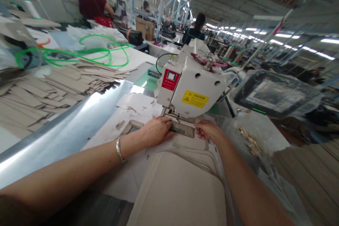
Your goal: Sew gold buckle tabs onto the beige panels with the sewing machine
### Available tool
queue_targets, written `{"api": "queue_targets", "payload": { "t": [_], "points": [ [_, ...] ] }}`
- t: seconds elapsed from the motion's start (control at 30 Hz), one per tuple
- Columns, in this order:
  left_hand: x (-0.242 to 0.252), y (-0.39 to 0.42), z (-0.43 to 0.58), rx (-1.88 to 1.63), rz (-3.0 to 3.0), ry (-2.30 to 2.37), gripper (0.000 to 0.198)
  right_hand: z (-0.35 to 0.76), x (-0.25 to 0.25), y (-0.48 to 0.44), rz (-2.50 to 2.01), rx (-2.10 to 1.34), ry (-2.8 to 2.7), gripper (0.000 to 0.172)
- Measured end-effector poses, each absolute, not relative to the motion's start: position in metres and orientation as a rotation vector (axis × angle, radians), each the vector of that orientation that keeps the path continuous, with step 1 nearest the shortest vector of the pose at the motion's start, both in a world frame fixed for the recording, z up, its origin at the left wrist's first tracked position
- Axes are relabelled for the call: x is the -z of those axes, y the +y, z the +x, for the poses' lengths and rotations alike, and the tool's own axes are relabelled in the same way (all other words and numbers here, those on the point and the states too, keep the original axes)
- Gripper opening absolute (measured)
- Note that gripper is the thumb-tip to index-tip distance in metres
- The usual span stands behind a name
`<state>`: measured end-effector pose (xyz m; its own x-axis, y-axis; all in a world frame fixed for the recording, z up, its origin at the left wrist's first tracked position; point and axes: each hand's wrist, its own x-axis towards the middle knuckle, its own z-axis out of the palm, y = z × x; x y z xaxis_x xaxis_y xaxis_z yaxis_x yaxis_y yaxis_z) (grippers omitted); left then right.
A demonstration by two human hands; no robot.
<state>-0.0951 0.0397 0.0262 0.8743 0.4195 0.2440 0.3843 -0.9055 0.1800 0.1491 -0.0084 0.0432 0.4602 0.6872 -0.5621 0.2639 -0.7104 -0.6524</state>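
My left hand (pixel 156 130) lies flat, fingers together, pressing a beige fabric piece (pixel 185 141) against the metal plate (pixel 182 130) under the head of a white sewing machine (pixel 193 84). My right hand (pixel 208 130) pinches the right edge of the same piece beside the plate, fingers curled. A silver bracelet (pixel 119 150) circles my left wrist. A stack of larger beige panels (pixel 180 187) lies in front of me, below both hands.
Heaps of beige cut pieces (pixel 50 84) and a green hose (pixel 87 54) cover the left table. A bagged screen (pixel 275 93) and a bag of gold metal parts (pixel 250 141) sit at right. Other people work at the back.
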Motion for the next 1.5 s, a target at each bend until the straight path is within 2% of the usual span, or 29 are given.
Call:
{"api": "queue_targets", "payload": {
  "t": [0.53,0.7,0.83,0.93,1.1,1.33,1.43,1.5],
  "points": [
    [-0.015,0.016,-0.065,-0.509,2.891,0.429,0.031,0.199,-0.045,-0.044,-2.229,-1.099,-0.699,0.01],
    [-0.037,0.002,-0.068,-0.45,2.775,0.44,0.033,0.199,-0.042,-0.045,-2.193,-1.086,-0.707,0.012],
    [-0.06,-0.023,-0.074,-0.322,2.684,0.221,0.032,0.196,-0.042,-0.047,-2.179,-1.018,-0.752,0.015],
    [-0.065,-0.039,-0.074,-0.267,2.735,0.107,0.036,0.192,-0.044,-0.051,-2.184,-0.996,-0.758,0.017],
    [-0.066,-0.05,-0.069,-0.184,2.842,0.097,0.031,0.184,-0.045,-0.063,-2.177,-0.989,-0.778,0.019],
    [-0.081,-0.047,-0.054,-0.03,2.902,0.197,0.045,0.189,-0.056,-0.07,-2.275,-0.64,-0.864,0.014],
    [-0.083,-0.045,-0.051,-0.02,2.905,0.187,0.048,0.2,-0.083,-0.112,-2.414,-0.28,-0.999,0.01],
    [-0.083,-0.045,-0.051,-0.057,2.89,0.161,0.044,0.208,-0.101,-0.166,-2.438,-0.162,-0.961,0.01]
  ]
}}
